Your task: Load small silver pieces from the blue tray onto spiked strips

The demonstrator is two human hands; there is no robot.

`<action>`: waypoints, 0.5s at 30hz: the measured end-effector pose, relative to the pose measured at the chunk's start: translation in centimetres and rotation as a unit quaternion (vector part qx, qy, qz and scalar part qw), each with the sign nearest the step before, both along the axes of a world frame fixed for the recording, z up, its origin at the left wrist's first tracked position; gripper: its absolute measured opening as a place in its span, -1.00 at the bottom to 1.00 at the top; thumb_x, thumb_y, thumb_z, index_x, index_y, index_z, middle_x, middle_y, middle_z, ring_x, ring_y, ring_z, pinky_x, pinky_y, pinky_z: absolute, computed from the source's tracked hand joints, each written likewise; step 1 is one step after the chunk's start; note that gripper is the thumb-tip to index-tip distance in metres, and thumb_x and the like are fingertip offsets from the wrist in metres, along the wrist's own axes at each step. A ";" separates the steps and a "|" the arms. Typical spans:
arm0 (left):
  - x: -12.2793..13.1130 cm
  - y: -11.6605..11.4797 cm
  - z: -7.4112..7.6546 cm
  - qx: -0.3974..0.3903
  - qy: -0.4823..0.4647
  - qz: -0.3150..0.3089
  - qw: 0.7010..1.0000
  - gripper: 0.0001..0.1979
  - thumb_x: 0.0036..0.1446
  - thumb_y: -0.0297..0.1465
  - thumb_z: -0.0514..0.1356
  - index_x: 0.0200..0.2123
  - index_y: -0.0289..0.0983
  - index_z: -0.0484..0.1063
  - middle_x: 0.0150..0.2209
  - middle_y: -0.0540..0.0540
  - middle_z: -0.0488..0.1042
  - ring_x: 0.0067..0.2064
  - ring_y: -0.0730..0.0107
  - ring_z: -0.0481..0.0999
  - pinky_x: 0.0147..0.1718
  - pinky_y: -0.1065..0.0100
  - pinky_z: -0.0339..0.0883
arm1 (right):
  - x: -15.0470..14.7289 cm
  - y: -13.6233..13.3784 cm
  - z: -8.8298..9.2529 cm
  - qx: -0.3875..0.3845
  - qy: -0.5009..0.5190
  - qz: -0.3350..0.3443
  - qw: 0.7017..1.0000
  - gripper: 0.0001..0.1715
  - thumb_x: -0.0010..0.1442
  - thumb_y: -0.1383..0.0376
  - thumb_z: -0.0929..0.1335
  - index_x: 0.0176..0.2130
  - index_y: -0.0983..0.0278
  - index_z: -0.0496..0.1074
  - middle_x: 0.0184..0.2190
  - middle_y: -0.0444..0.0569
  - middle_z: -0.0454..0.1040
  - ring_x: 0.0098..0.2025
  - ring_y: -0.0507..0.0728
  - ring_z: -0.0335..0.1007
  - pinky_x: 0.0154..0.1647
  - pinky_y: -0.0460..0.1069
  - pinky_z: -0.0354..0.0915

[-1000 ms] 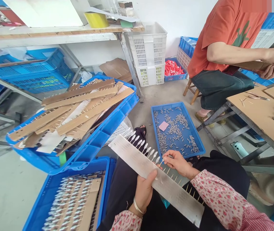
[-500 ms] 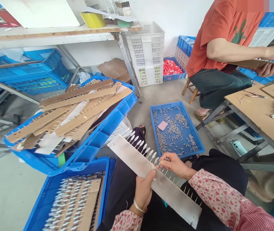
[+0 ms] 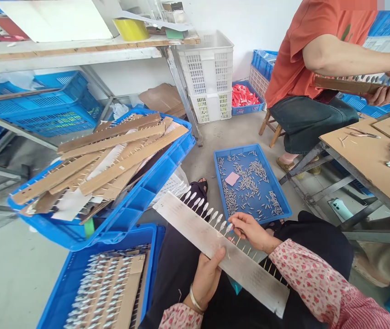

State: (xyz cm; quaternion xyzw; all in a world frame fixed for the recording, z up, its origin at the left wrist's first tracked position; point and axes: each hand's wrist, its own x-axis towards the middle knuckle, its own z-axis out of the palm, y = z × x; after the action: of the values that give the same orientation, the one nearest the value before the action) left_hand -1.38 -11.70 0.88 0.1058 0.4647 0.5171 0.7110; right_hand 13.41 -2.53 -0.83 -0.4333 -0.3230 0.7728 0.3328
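My left hand [image 3: 208,274] is closed around a long whitish cardboard strip [image 3: 249,278], its thumb on the face. The strip lies slanted above my lap, with thin sticks [image 3: 248,250] standing out along its far edge. Silvery leaf-shaped pieces [image 3: 209,213] sit on the sticks of the left part; the sticks to the right are bare. My right hand [image 3: 251,232] is closed in a pinch at a silver piece [image 3: 229,228] at the end of that row. Its other fingers are curled and partly hidden.
A blue tray [image 3: 288,214] of loose silver pieces stands on the floor ahead. To my left, a tilted blue crate [image 3: 140,208] holds cardboard strips; a lower crate [image 3: 61,278] holds filled ones. A co-worker [image 3: 301,59] sits beside a table [image 3: 359,141] with pliers [image 3: 364,133].
My right hand has shifted slightly, and a silver piece now shows on the stick at its fingertips. My left hand has slid slightly right. The co-worker's arm and strip have moved.
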 end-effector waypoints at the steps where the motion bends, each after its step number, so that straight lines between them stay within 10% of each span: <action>1: 0.0 0.0 0.0 -0.002 -0.001 0.002 1.000 -0.67 -0.08 -0.34 0.37 -0.19 -0.31 0.54 -0.16 -0.25 0.58 -0.05 -0.03 0.50 -0.04 0.05 0.32 | 0.2 0.1 -0.1 -0.017 0.005 -0.025 1.000 -0.71 0.03 0.14 0.42 -0.31 0.29 0.38 -0.45 -0.09 0.45 -0.61 -0.06 0.13 -0.66 -0.14 -0.02; 15: 0.1 0.6 0.0 0.006 -0.019 0.011 1.000 -0.65 -0.03 -0.32 0.35 -0.14 -0.29 0.52 -0.13 -0.24 0.58 0.01 -0.02 0.48 0.01 0.03 0.29 | 2.1 1.0 1.2 -0.027 0.047 0.015 0.998 -0.62 0.08 0.08 0.42 -0.25 0.33 0.41 -0.44 -0.07 0.45 -0.63 -0.10 0.07 -0.67 -0.14 -0.07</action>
State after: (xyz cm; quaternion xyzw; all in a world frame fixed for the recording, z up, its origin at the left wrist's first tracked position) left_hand -1.30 -11.06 0.84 0.0947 0.4491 0.5296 0.7134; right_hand 15.52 -1.51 0.42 -0.4005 -0.2926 0.8054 0.3245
